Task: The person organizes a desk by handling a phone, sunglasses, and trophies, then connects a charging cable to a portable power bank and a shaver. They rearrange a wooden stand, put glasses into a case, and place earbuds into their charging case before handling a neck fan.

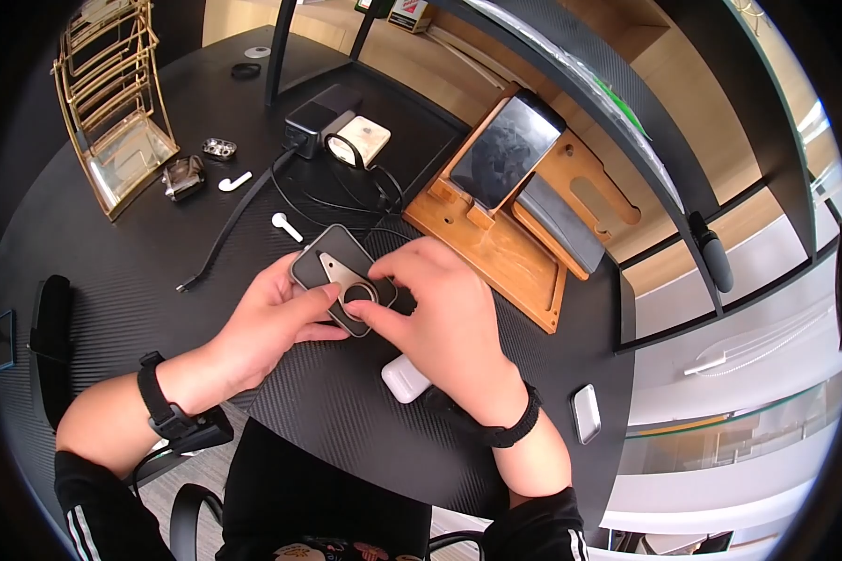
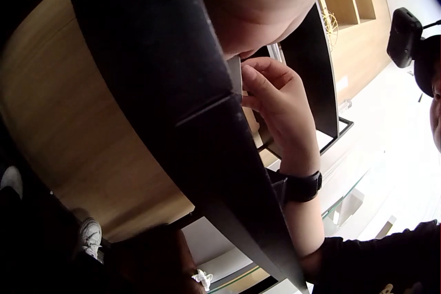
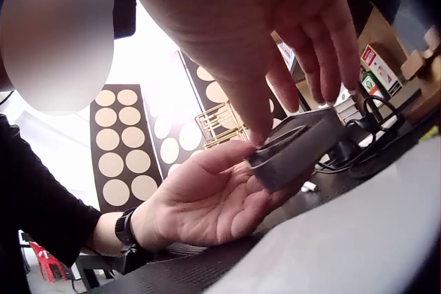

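Over the desk's front part, a dark grey rectangular case (image 1: 344, 245) with rounded corners is tilted between both hands. On its upper face lies a silvery tapered metal piece (image 1: 333, 267) with a round ring at its lower end. My left hand (image 1: 269, 316) holds the case from the left side, thumb on the metal piece and fingers underneath. My right hand (image 1: 449, 313) grips from the right, thumb at the ring and index finger at the case's edge. In the right wrist view, the case (image 3: 303, 156) looks thick, with the left palm (image 3: 213, 204) below it.
A white rounded case (image 1: 404, 379) lies beneath my right hand, another white one (image 1: 587, 414) farther right. Two white earbuds (image 1: 285, 225) lie beyond the left hand. A wooden stand (image 1: 505, 271) holds a phone (image 1: 507, 150). Black cables (image 1: 243, 220) and a brass rack (image 1: 122, 154) stand farther back.
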Tool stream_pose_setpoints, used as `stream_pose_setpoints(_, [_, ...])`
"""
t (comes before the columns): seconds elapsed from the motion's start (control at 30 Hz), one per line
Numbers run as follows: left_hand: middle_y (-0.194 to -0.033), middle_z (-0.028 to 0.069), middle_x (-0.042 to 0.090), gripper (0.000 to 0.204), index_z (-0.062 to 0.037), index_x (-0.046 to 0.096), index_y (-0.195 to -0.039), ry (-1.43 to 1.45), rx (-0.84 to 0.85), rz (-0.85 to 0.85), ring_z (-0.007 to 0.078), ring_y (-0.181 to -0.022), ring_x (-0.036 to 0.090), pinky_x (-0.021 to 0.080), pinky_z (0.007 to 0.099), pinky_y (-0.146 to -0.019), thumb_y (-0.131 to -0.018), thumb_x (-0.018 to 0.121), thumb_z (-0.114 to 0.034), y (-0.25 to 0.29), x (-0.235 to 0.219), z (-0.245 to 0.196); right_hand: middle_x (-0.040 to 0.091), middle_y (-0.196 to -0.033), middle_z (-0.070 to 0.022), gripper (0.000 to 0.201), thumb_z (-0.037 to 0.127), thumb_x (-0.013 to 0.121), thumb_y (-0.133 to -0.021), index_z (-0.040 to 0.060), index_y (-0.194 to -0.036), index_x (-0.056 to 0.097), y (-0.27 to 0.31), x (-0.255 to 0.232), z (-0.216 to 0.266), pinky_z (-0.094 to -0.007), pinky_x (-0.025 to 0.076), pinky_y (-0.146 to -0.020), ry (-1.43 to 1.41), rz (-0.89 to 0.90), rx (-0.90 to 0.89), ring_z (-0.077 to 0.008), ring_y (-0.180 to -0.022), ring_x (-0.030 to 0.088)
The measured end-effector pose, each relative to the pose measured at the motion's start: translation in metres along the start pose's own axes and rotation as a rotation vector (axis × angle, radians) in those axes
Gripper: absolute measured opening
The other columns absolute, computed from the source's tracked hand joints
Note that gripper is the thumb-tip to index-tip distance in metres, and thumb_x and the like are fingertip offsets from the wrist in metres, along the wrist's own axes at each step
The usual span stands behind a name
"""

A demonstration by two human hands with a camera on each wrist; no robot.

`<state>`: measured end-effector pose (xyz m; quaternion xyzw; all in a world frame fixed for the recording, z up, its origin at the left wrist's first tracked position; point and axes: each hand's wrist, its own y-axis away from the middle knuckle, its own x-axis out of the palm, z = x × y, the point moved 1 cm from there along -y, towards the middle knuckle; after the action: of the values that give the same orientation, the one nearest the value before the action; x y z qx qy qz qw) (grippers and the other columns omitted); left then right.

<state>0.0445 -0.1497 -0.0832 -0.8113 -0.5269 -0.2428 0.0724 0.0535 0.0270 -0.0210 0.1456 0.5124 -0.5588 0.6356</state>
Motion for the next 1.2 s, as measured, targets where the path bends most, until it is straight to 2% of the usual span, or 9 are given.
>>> stream_pose_setpoints(0.17, [-0.110,0.0069,0.062,0.029,-0.0035,0.047,-0.122,0.028,-0.003,-0.012,0.0136,-0.096,0.063,0.056,0.0302,-0.080,-0.094,0.052,-0.010,0.000,0.001,-0.003,0.061,-0.093,-0.0100,0.039,0.020,0.079,-0.066,0.0055,-0.099,0.065,-0.002,-0.004,-0.007,-0.0357,0.051,-0.072,-0.073,0.051,-0.062,-0.0289,-0.086,0.063])
stream_pose_setpoints(0.23, [-0.110,0.0073,0.062,0.029,-0.0032,0.047,-0.122,0.053,0.001,-0.011,0.0141,-0.096,0.064,0.057,0.0298,-0.080,-0.094,0.053,-0.009,0.000,0.001,-0.003,0.062,-0.101,-0.0098,0.053,0.018,0.083,-0.065,0.0063,-0.112,0.062,-0.003,-0.004,-0.007,-0.0307,0.051,-0.073,-0.077,0.175,-0.031,-0.0248,-0.092,0.062])
stream_pose_setpoints(0.33, [-0.109,0.0074,0.063,0.032,-0.0035,0.047,-0.121,0.045,0.022,-0.003,0.0143,-0.095,0.065,0.057,0.0291,-0.079,-0.091,0.057,-0.005,0.000,0.002,-0.003,0.062,-0.102,-0.0088,0.054,0.015,0.082,-0.066,0.0060,-0.114,0.061,-0.004,-0.004,-0.007,-0.0294,0.051,-0.071,-0.148,0.199,0.018,-0.0231,-0.090,0.062])
stream_pose_setpoints(0.67, [-0.107,0.0062,0.064,0.039,-0.0042,0.046,-0.122,-0.002,0.032,0.002,0.0131,-0.092,0.065,0.057,0.0282,-0.078,-0.087,0.062,-0.002,0.001,0.001,-0.003,0.060,-0.096,-0.0066,0.055,0.011,0.081,-0.067,0.0089,-0.117,0.059,-0.004,0.001,-0.008,-0.0248,0.049,-0.062,-0.264,0.207,0.053,-0.0168,-0.080,0.059])
stream_pose_setpoints(0.73, [-0.107,0.0061,0.063,0.039,-0.0043,0.045,-0.123,0.002,0.033,0.001,0.0131,-0.093,0.065,0.057,0.0285,-0.078,-0.087,0.062,-0.002,0.001,0.001,-0.002,0.060,-0.095,-0.0124,0.048,0.011,0.078,-0.067,0.0070,-0.110,0.057,-0.004,0.001,-0.006,-0.0367,0.049,-0.077,-0.267,0.192,0.050,-0.0312,-0.088,0.062])
stream_pose_setpoints(0.83, [-0.108,0.0059,0.062,0.045,-0.0048,0.041,-0.126,0.020,0.030,-0.023,0.0128,-0.095,0.064,0.057,0.0294,-0.078,-0.087,0.062,-0.001,-0.001,0.000,0.001,0.059,-0.094,-0.0123,0.046,0.011,0.078,-0.068,0.0078,-0.108,0.055,-0.003,0.003,-0.004,-0.0373,0.049,-0.076,-0.247,0.190,0.041,-0.0318,-0.087,0.061])
stream_pose_setpoints(1.0, [-0.118,0.0102,0.053,0.071,-0.0065,0.022,-0.140,-0.031,0.037,-0.024,0.0156,-0.101,0.060,0.056,0.0304,-0.080,-0.084,0.063,0.004,0.000,-0.001,0.001,0.059,-0.093,-0.0124,0.045,0.011,0.077,-0.069,0.0086,-0.107,0.052,-0.002,0.005,0.000,-0.0372,0.049,-0.073,-0.256,0.190,0.026,-0.0327,-0.086,0.061])
stream_pose_setpoints(1.17, [-0.121,0.0118,0.051,0.079,-0.0071,0.015,-0.144,-0.035,0.055,-0.008,0.0166,-0.102,0.060,0.056,0.0305,-0.080,-0.083,0.064,0.006,0.002,0.001,-0.001,0.059,-0.092,-0.0126,0.044,0.009,0.076,-0.070,0.0081,-0.105,0.050,-0.002,0.005,-0.001,-0.0374,0.049,-0.071,-0.254,0.201,0.012,-0.0325,-0.084,0.061])
stream_pose_setpoints(1.2, [-0.121,0.0118,0.051,0.080,-0.0072,0.015,-0.145,-0.041,0.051,-0.023,0.0164,-0.101,0.060,0.056,0.0307,-0.080,-0.083,0.064,0.007,0.002,0.002,-0.001,0.059,-0.090,-0.0129,0.043,0.007,0.076,-0.070,0.0078,-0.105,0.050,-0.002,0.007,-0.002,-0.0375,0.049,-0.071,-0.338,0.229,0.038,-0.0323,-0.084,0.061])
